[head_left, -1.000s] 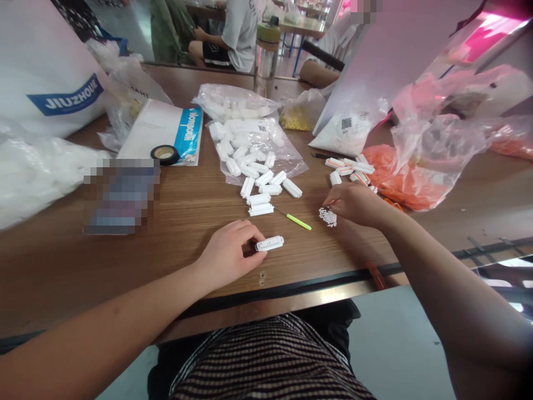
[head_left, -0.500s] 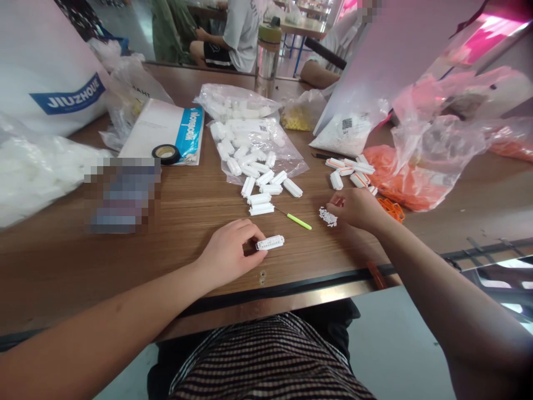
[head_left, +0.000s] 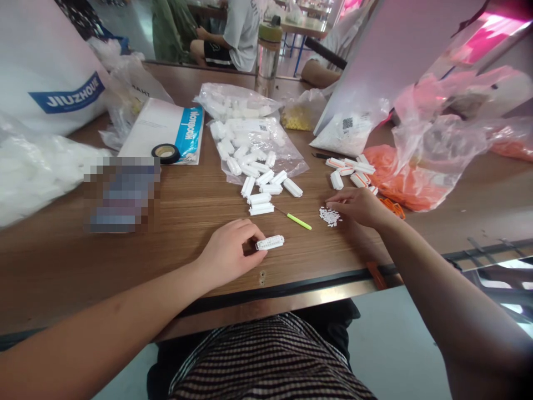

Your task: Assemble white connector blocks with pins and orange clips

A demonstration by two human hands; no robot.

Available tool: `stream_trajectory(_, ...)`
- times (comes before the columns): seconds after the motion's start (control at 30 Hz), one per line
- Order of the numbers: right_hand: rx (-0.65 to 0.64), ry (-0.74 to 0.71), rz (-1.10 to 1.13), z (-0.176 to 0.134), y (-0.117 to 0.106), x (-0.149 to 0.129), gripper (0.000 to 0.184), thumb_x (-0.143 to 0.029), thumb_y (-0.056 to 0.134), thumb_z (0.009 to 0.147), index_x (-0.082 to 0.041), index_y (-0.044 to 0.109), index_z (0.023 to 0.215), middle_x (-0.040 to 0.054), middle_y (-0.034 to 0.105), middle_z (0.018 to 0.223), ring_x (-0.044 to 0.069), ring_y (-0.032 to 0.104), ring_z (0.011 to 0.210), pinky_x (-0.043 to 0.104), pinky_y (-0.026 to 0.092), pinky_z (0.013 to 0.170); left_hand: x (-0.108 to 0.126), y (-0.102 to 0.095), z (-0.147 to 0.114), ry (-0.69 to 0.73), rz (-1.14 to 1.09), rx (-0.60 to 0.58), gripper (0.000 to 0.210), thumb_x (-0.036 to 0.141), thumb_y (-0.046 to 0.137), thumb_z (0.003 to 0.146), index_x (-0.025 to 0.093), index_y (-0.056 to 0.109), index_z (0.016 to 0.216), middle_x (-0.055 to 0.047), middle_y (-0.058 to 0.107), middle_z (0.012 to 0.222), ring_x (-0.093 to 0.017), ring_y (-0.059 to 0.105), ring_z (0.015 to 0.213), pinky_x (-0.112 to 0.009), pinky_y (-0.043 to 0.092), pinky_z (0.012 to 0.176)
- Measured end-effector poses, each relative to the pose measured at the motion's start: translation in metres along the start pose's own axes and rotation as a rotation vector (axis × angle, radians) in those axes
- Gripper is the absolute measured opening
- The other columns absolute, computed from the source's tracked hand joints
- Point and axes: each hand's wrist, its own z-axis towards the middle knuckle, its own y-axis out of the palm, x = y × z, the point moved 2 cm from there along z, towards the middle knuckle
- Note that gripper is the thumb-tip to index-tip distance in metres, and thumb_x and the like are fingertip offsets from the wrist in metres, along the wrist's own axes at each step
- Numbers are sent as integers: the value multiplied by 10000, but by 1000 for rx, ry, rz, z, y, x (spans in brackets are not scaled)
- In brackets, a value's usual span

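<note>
From my remote station, I have the left hand (head_left: pixel 233 250) pinching a white connector (head_left: pixel 270 243) left of the yellow-green tool (head_left: pixel 298 221), on its table-edge side. My right hand (head_left: pixel 358 206), right of the tool, has its fingertips at the small white pieces (head_left: pixel 330 216); I can't tell whether it grips any. Beyond the tool I see loose white housings (head_left: pixel 260 199), then a clear bag (head_left: pixel 293 158) of more.
</note>
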Motion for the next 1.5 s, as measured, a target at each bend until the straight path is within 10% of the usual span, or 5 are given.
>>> stream_trajectory(0.27,12,-95,-241,-7,-3,-11,181,-331,618,769,-187,727,757,42,720,757,186,653,687,305,487,644,0,0,0,2,-7,-6,64,241,668,814,211,633,858,1,623,815,-161,544,755,-322,434,712)
stream_trajectory(0.63,-121,-457,124,-56,49,-127,114,-253,563,903,-218,631,818,35,648,886,175,577,881,355,460,850,1,0,-1,21,-8,6,48,231,659,824,210,635,860,0,625,816,-165,551,771,-321,438,718)
stream_trajectory(1.5,141,-709,-310,-75,60,-126,214,-171,583,898,-266,650,1077,17,728,987,214,576,898,405,400,826,2,-1,-1,11,-9,7,59,242,667,821,218,643,870,0,632,820,-173,561,785,-334,447,738)
